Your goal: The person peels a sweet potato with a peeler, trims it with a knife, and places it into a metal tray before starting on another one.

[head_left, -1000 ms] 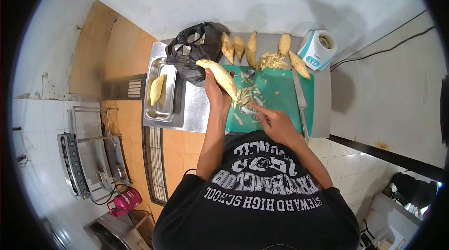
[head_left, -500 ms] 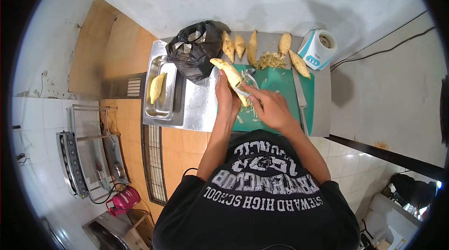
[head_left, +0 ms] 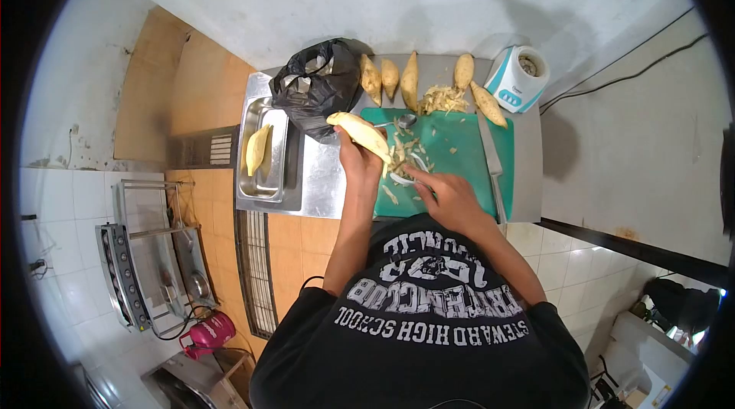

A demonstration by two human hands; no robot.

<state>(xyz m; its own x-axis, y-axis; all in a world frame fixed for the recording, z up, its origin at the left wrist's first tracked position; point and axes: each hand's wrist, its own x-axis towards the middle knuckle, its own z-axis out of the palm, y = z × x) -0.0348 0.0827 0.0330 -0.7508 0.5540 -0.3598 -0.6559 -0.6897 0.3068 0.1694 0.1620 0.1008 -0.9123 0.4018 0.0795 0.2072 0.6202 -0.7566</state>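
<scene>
My left hand [head_left: 360, 161] is wrapped around the lower side of a pale yellow, peeled-looking sweet potato [head_left: 361, 135], held tilted above the left edge of the green cutting board [head_left: 463, 171]. At its near end, my right hand [head_left: 453, 201] grips a white-framed peeler [head_left: 400, 179], close to the sweet potato's tip. Peel shavings lie scattered on the board beneath. A spoon [head_left: 406, 120] rests near the board's far edge, and a long knife [head_left: 490, 150] lies along its right side.
Several unpeeled sweet potatoes [head_left: 409, 81] line the back beside a heap of peelings [head_left: 444, 100]. A black plastic bag [head_left: 315, 95] stands left of them. Further left, a metal tray [head_left: 264, 194] holds a peeled sweet potato [head_left: 258, 150]. A white-and-blue appliance [head_left: 517, 86] sits at back right.
The sweet potato has shifted left and tilted flatter in my left hand. My right hand with the peeler has moved down to the sweet potato's near end, uncovering more of the board.
</scene>
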